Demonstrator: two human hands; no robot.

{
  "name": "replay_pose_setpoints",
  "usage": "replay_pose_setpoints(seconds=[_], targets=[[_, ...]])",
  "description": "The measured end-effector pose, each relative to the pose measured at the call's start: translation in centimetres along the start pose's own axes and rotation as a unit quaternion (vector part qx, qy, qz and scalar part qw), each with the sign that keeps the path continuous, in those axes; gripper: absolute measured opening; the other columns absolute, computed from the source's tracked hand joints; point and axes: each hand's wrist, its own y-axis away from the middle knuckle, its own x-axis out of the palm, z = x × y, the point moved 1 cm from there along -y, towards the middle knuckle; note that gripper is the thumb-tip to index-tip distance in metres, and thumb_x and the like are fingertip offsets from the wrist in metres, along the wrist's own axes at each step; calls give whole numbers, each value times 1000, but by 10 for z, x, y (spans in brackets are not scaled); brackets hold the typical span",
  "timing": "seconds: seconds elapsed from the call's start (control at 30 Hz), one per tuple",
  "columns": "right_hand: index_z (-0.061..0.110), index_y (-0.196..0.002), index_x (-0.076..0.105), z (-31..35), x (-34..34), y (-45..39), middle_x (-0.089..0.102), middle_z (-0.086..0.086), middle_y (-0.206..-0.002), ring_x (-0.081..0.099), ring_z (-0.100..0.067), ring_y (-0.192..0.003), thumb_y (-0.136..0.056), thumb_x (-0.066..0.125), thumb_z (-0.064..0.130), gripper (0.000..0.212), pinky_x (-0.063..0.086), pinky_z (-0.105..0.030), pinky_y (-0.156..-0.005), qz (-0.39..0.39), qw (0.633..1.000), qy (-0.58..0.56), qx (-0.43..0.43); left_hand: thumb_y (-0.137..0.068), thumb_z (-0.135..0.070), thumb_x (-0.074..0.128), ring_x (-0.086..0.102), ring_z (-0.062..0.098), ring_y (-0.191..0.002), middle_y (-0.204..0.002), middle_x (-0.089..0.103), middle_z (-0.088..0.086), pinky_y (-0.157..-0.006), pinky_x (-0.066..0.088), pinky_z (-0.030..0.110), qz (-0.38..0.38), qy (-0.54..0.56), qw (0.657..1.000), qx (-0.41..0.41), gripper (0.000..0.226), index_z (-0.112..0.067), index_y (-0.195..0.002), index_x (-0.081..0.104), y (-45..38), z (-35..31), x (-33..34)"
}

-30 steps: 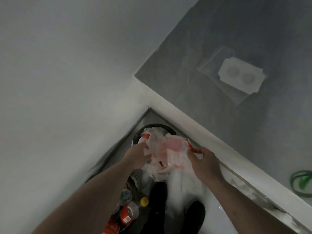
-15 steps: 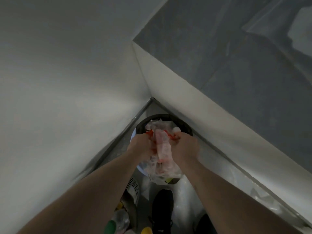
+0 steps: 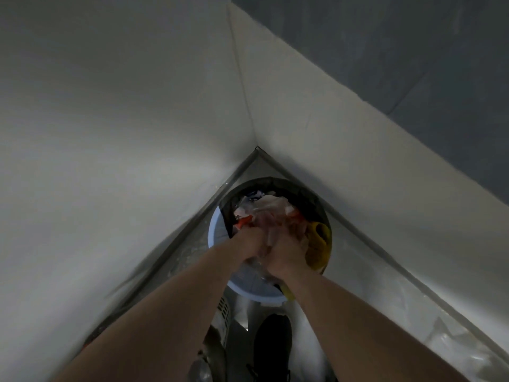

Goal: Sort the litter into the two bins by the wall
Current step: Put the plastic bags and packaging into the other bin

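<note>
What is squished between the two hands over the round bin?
A crumpled wrapper, whitish with red-orange bits, sits between the left hand and the right hand in the head view, right over the bin in the corner.

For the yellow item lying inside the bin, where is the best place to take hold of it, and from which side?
Judging from the head view, grip the yellow item at its exposed upper fold, coming from above and the right. It lies draped against the bin wall, and the right hand with the crumpled plastic wrapper blocks its left side.
</note>
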Motion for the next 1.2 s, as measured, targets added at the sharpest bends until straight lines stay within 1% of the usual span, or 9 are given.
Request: replay_pose_setpoints(seconds=[0.1, 0.23, 0.37, 0.47, 0.63, 0.77, 0.87, 1.1, 1.2], targets=[[22, -158, 13, -5, -1, -4, 16, -10, -164, 17, -30, -151, -103, 44, 45, 67, 16, -48, -123, -1, 1000, 12, -23, -108, -29, 34, 57, 33, -118, -135, 58, 19, -92, 50, 43, 44, 160, 983, -83, 42, -7, -139, 52, 0, 1, 0], [18, -159, 17, -2, -13, 8, 25, -10, -161, 24, -29, -149, -100, 44, 52, 73, 19, -43, -123, 4, 999, -41, 14, -104, -17, 40, 66, 29, -95, -104, 70, 18, -87, 58, 46, -33, 28, 999, -9, 28, -10, -108, 68, 32, 1, -5], [17, -159, 10, 3, -26, 44, 27, -11, -161, 28, -29, -148, -101, 44, 46, 73, 26, -43, -121, -55, 992, -105, 34, -99, -11, 40, 57, 16, -69, -84, 63, 4, -54, 46, 28, -103, -127, 986, 37, 24, -11, -109, 61, 70, 6, -11], [21, -158, 10, 0, -38, 88, 24, -8, -161, 31, -29, -146, -103, 42, 38, 67, 37, -45, -115, -65, 991, -116, 3, -96, -12, 43, 61, 19, -93, -115, 63, 3, -66, 47, 29, -115, -168, 977, 70, 28, -17, -120, 56, 124, 7, -13], [29, -154, 25, -11, -79, 173, 31, 3, -155, 48, -24, -131, -99, 54, 25, 62, 49, -37, -100, -89, 988, -126, -9, -97, -18, 48, 50, 32, -131, -160, 29, 5, -94, 51, 42, -112, -205, 967, 102, 64, -24, -156, 23, 196, 11, -21], [33, -156, 19, -14, -110, 228, 23, 4, -161, 34, -20, -143, -101, 53, 24, 66, 39, -32, -111, -89, 991, -101, -8, -99, -15, 47, 43, 30, -138, -159, 32, 5, -102, 45, 40, -110, -222, 960, 134, 57, -24, -153, 31, 250, -8, -29], [30, -156, 22, -16, -133, 265, 20, 5, -162, 27, -16, -147, -102, 51, 22, 62, 32, -24, -110, -92, 989, -115, 0, -96, -14, 49, 52, 28, -128, -158, 32, 2, -93, 52, 39, -121, -233, 952, 158, 57, -24, -151, 37, 286, -25, -32], [25, -157, 28, -25, -167, 334, 16, 3, -166, 22, -16, -152, -100, 55, 22, 62, 28, -32, -121, -125, 979, -161, 26, -95, -12, 57, 43, 7, -112, -152, 35, -4, -78, 40, 19, -134, -215, 934, 252, 51, -26, -143, 47, 363, -73, -24], [27, -155, 32, -38, -171, 359, 20, 6, -164, 23, -12, -151, -98, 57, 20, 62, 26, -29, -121, -152, 968, -200, 26, -91, -7, 59, 50, 15, -118, -147, 41, -4, -84, 41, 20, -153, -196, 926, 284, 50, -23, -138, 55, 381, -90, -21]])
